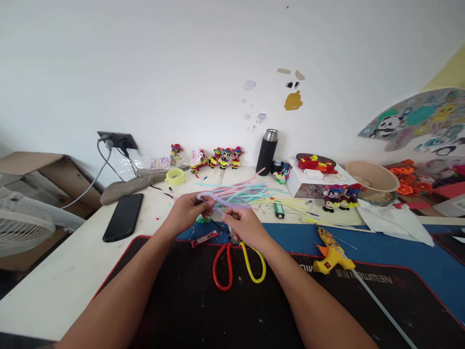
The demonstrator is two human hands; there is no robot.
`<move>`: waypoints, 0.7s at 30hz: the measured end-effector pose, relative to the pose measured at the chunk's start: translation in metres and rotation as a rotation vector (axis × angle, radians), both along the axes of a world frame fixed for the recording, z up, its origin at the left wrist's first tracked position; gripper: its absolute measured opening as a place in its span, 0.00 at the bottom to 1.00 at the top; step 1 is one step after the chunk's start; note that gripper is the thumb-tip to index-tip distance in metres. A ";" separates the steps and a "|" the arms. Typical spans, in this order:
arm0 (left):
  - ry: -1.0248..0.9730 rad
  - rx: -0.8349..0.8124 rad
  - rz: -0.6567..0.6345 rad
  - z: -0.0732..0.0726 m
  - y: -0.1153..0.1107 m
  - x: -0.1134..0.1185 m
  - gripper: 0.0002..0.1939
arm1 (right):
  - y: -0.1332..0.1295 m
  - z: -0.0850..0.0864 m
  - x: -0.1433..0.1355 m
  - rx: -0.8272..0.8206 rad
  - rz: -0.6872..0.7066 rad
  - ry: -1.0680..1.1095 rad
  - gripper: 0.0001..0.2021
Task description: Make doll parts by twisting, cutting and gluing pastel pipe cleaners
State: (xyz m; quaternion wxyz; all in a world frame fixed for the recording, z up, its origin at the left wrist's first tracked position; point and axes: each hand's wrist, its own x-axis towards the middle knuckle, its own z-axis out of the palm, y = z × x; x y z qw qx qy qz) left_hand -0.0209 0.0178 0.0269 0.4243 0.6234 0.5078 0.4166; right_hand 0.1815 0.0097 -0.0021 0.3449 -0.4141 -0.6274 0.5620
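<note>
Between my two hands a lavender fuzzy stem [225, 201] is bent into a loop. My left hand [191, 211] pinches one side of it, and my right hand [243, 223] grips the other side with closed fingers. Just under my right hand lie scissors with one red handle [223, 271] and one yellow handle [256, 264]; their blades are mostly hidden. Behind my hands spreads a pile of pink and turquoise stems [250, 191]. A small red-and-pink packet [204, 239] rests below my left hand.
A yellow glue gun [332, 254] lies at right on the black mat [181, 300]. A phone [123, 217] and yellow tape roll [175, 176] are at left. Near the wall stand a black thermos [267, 152], small colourful figures [225, 157] and a white box [307, 182].
</note>
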 end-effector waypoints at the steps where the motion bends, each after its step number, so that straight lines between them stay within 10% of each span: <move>1: -0.029 -0.009 0.007 0.000 0.001 0.000 0.19 | -0.001 0.001 0.000 0.018 0.002 -0.035 0.08; 9: -0.139 -0.003 0.148 0.004 0.006 -0.013 0.19 | -0.006 0.010 0.003 0.288 -0.096 -0.306 0.06; 21: -0.177 -0.042 0.060 0.003 -0.001 0.003 0.20 | 0.001 0.001 0.000 0.007 -0.042 0.086 0.18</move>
